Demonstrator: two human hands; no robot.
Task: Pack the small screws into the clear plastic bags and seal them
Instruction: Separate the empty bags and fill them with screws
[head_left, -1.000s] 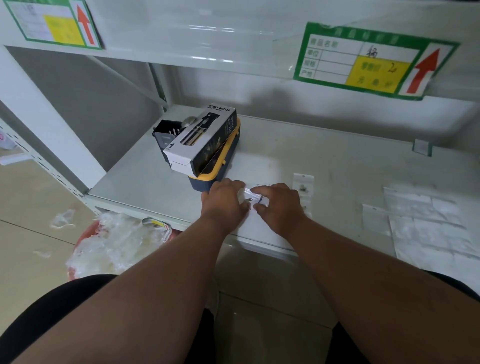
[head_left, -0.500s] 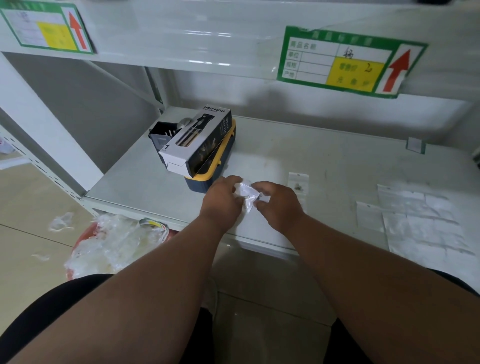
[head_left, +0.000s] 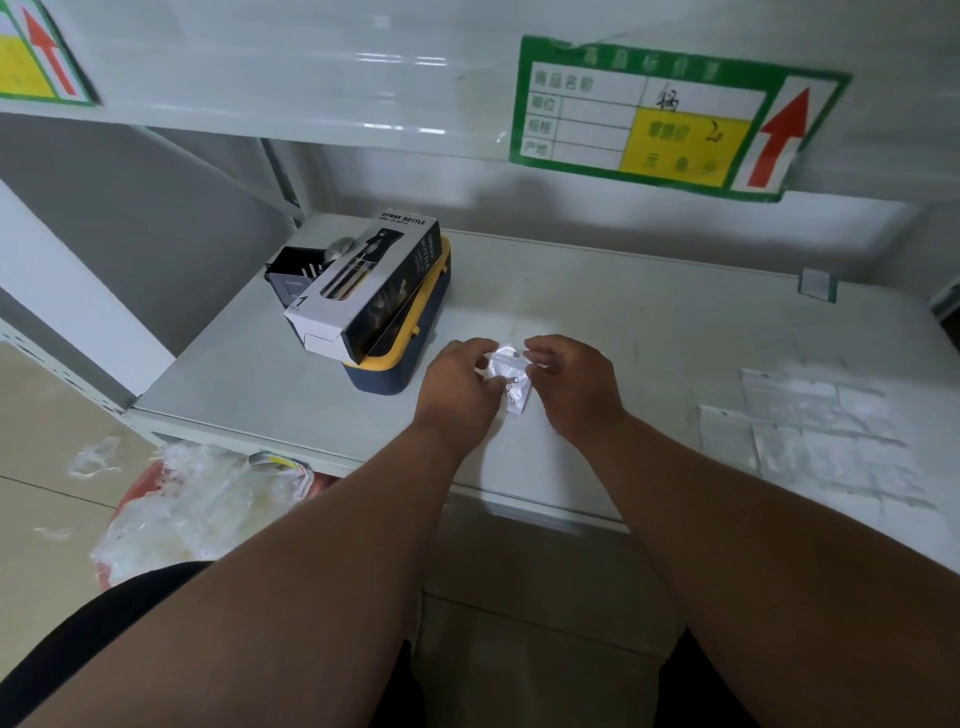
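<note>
Yellow-rimmed, the blue case (head_left: 402, 364) sat at the shelf's (head_left: 649, 322) left under a spray-bottle box (head_left: 363, 291). Just right of it, the left hand (head_left: 457, 384) and right hand (head_left: 571, 384) pinched a small clear bag (head_left: 506, 366) holding screws (head_left: 511, 391) above the shelf. Empty bags (head_left: 810, 431) lay far right.

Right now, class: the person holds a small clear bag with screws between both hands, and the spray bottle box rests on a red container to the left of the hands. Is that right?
Not quite. The head view shows the spray bottle box resting on a dark blue container with a yellow rim, not a red one. The rest holds: the left hand and right hand hold a small clear bag with screws inside.
</note>
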